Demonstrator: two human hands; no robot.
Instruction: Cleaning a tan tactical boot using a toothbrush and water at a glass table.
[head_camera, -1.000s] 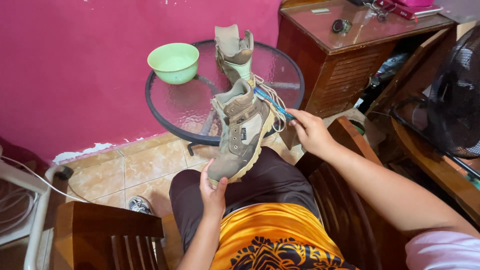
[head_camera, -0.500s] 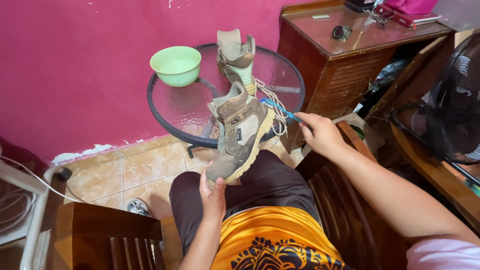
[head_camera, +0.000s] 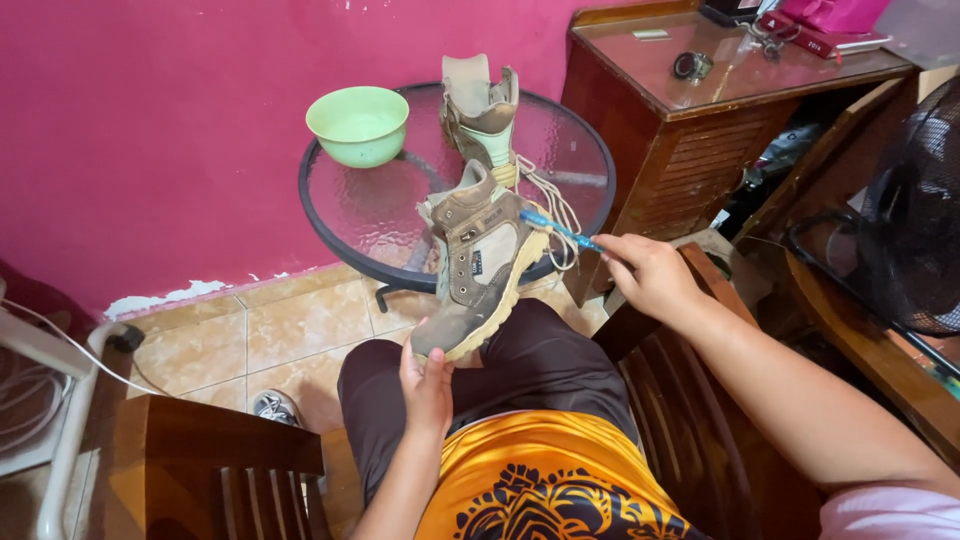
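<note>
Head view, seated person. Compared with one second ago, the right hand (head_camera: 655, 275) has drawn away from the boot (head_camera: 478, 265), so that the blue toothbrush (head_camera: 560, 231) now spans a visible gap between hand and boot; half a second ago the gap was smaller. The boot stays tilted, toe down and heel up, and the left hand (head_camera: 427, 385) has kept its place under the toe.

The left hand is curled closed around the boot's toe from below, thumb on the sole edge. The right hand is closed in a pinch on the toothbrush handle, whose far end reaches the boot's side near the heel (contact cannot be confirmed).

The boot is a brown-and-tan ankle boot with a pale sole and metal eyelets, unlaced, its cream laces (head_camera: 552, 215) hanging loose beside it. It is held above the person's lap, in front of the round glass table (head_camera: 400, 215). On that table, behind the boot, stand its mate (head_camera: 482, 115) upright and, to the left, a green bowl (head_camera: 357, 124).
</note>
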